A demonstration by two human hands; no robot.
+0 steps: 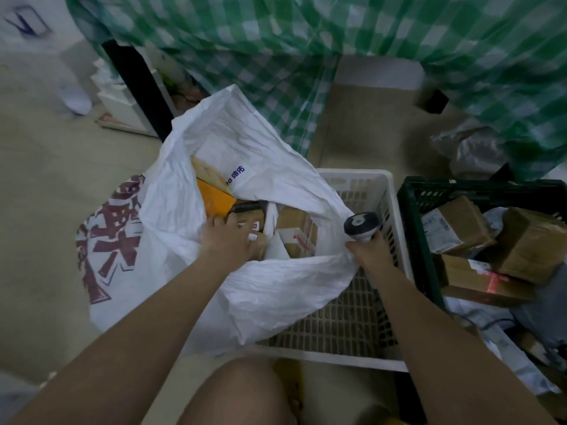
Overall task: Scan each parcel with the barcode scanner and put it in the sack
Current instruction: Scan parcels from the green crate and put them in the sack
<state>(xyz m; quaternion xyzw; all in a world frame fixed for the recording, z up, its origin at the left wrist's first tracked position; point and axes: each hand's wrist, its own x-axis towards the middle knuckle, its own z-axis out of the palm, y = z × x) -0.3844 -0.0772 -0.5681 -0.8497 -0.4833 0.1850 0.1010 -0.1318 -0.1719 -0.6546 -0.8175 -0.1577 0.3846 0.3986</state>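
A big white woven sack stands open in the middle, with several cardboard parcels inside, among them an orange box and a brown taped box. My left hand reaches into the sack's mouth and grips a small brown parcel there. My right hand grips the handle of the grey barcode scanner at the sack's right rim, its head upward. A red scan line falls on a flat carton in the green crate.
A white plastic crate sits under the sack's right side. To its right a dark green crate holds several brown parcels and grey mailers. A green checked cloth hangs behind. My bare knee is at bottom centre.
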